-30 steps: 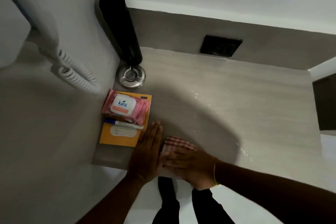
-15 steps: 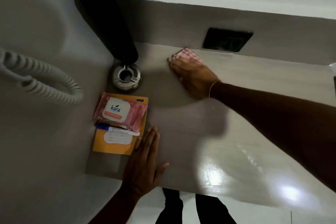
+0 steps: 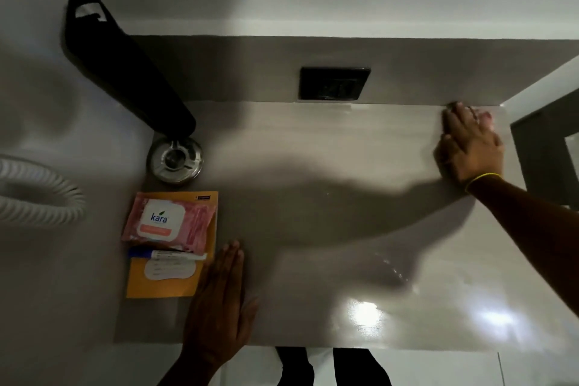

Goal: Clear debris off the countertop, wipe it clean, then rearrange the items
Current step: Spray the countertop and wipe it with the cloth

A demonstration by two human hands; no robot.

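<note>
Rightward along the back edge, the right grip has slid with its cloth to the table's far right corner.
Black bottle, orange envelope, pink wipes pack, ashtray and pen sit left of the left grip, well apart from the right. Both grips lie flat, fingers straight, the right pressing the cloth.

Pinkish cloth flat in far right corner of glossy countertop
</note>
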